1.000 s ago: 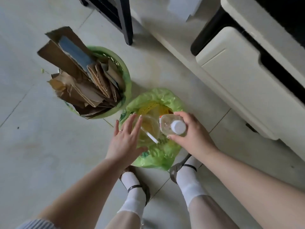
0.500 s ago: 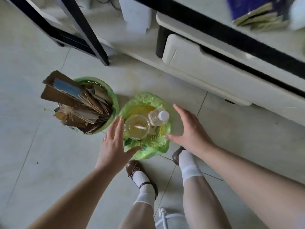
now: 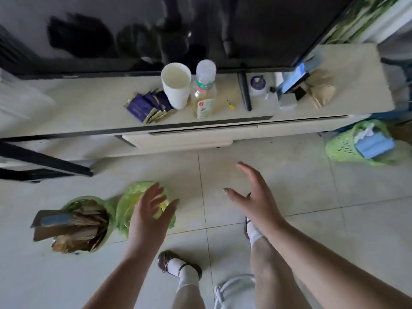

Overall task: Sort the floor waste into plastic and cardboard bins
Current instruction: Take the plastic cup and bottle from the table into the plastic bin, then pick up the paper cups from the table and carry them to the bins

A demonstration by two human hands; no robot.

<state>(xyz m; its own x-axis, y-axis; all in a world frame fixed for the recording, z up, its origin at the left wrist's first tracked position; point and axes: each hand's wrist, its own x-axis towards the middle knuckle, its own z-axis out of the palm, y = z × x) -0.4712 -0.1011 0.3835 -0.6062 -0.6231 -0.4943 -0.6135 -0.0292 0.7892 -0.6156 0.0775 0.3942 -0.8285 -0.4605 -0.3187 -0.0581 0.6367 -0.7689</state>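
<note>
Two green bins stand on the tiled floor at the lower left. The cardboard bin (image 3: 106,221) is stuffed with brown cardboard pieces (image 3: 66,226). Right of it the plastic bin (image 3: 129,204), lined with a green bag, is partly hidden by my left hand (image 3: 149,217), which hovers over it with fingers spread and empty. My right hand (image 3: 254,197) is raised over bare floor to the right, open and holding nothing.
A low white cabinet (image 3: 89,108) runs across ahead, carrying a white cup (image 3: 176,85), a bottle of yellowish liquid (image 3: 204,92), purple sachets (image 3: 147,105) and a dark TV. A third green basket (image 3: 343,146) with blue items sits at the far right. My feet are below.
The view has lifted from the bins to the cabinet. Both hands have drawn back from the plastic bin, where the cup and bottle were left; the right hand moved rightwards.
</note>
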